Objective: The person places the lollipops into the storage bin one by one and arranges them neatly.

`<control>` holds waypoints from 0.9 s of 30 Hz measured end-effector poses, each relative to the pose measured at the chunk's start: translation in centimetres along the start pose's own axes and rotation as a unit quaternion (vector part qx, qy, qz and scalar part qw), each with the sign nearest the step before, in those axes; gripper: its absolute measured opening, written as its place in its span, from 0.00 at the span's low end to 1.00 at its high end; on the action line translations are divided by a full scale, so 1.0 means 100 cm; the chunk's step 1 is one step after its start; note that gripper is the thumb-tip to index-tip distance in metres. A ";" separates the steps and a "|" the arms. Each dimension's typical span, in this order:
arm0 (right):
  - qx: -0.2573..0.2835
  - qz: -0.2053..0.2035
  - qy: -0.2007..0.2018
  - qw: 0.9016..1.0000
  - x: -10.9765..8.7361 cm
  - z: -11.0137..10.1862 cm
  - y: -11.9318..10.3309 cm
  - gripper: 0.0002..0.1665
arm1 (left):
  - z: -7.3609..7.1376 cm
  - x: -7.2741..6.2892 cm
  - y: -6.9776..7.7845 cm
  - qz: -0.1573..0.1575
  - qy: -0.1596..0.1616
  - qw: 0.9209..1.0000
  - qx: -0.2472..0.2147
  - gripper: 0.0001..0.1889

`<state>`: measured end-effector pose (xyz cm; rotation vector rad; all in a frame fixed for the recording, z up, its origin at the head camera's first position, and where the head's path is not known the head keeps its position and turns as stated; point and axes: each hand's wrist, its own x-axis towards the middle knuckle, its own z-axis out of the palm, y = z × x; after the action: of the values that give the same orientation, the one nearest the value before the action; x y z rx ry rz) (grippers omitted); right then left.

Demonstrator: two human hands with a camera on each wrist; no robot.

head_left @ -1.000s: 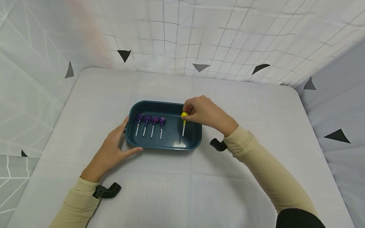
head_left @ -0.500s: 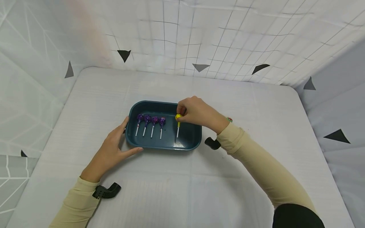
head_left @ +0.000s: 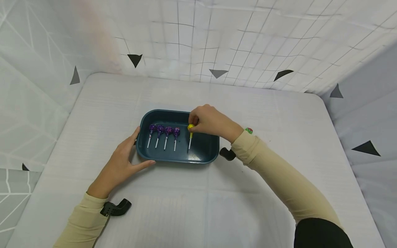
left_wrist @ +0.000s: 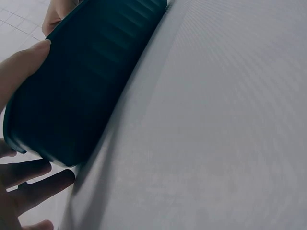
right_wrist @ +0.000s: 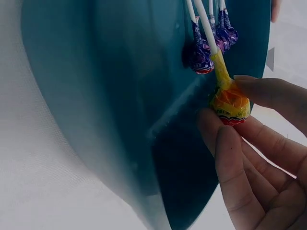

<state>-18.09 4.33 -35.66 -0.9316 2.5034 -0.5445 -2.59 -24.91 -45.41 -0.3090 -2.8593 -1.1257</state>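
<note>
A dark teal tray (head_left: 198, 160) sits on the white table. Along its left half, several purple-wrapped lollipops (head_left: 168, 130) lie in a row with their white sticks toward the front. My right hand (head_left: 211, 120) pinches a yellow-wrapped lollipop (head_left: 190, 132) by its head, over the tray to the right of that row. In the right wrist view the yellow lollipop (right_wrist: 230, 103) sits between thumb and fingertips, stick pointing away from the hand. My left hand (head_left: 119, 165) rests at the tray's left end, fingers spread along the side and thumb (left_wrist: 29, 62) at the front rim.
A small green and red wrapped candy (head_left: 249, 130) lies on the table, partly hidden behind the right sleeve. Black camera mounts (head_left: 116, 208) sit on both wrists. White patterned curtains (head_left: 217, 41) hang around the table's back and sides.
My right hand has moved left over the tray with the yellow lollipop, closer to the purple row. The green candy has come into view behind the sleeve. The left hand and tray stay still.
</note>
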 end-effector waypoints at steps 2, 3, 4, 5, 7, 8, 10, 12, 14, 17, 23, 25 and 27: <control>-0.003 -0.001 -0.003 1.000 0.002 0.001 0.000 0.08 | 0.000 0.000 0.000 0.002 0.000 1.000 -0.001 0.65; -0.005 0.000 -0.004 1.000 0.003 0.001 0.000 0.08 | 0.000 0.000 -0.001 0.002 0.000 1.000 -0.001 0.65; -0.007 0.001 -0.006 1.000 0.004 0.001 0.000 0.08 | 0.000 0.000 -0.001 0.002 0.000 1.000 -0.001 0.65; -0.008 0.002 -0.008 1.000 0.004 0.001 -0.001 0.08 | 0.000 0.000 -0.001 0.002 0.000 1.000 -0.001 0.65; -0.013 0.005 -0.012 1.000 0.005 0.001 -0.002 0.08 | 0.000 0.000 -0.001 0.004 0.001 1.000 -0.003 0.65; -0.014 0.006 -0.014 1.000 0.006 0.001 -0.003 0.09 | 0.000 0.000 -0.001 0.005 0.002 1.000 -0.003 0.65; -0.018 0.007 -0.019 1.000 0.007 0.002 -0.003 0.09 | 0.000 0.000 -0.001 0.006 0.003 1.000 -0.002 0.65; -0.020 0.006 -0.023 1.000 0.008 0.002 -0.004 0.09 | 0.000 0.000 -0.001 0.008 0.004 1.000 -0.002 0.65; -0.022 0.004 -0.026 0.999 0.009 0.003 -0.005 0.09 | 0.000 0.000 0.000 0.004 0.003 1.000 0.000 0.65; -0.021 0.001 -0.029 0.999 0.011 0.003 -0.007 0.09 | 0.000 0.000 -0.001 0.002 0.003 1.000 0.001 0.65; -0.020 -0.004 -0.035 0.999 0.017 0.004 -0.009 0.08 | 0.000 0.000 -0.001 0.008 0.008 1.000 -0.001 0.65; -0.025 -0.004 -0.039 0.999 0.020 0.004 -0.010 0.09 | 0.000 0.000 -0.001 0.012 0.009 1.000 -0.003 0.65; -0.033 -0.004 -0.042 0.999 0.022 0.005 -0.012 0.09 | 0.000 0.000 -0.001 0.014 0.010 1.000 -0.002 0.65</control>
<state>-18.75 1.87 -35.99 -0.9687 2.4563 -0.4194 -2.63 -24.99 -45.42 -0.3350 -2.8272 -1.1248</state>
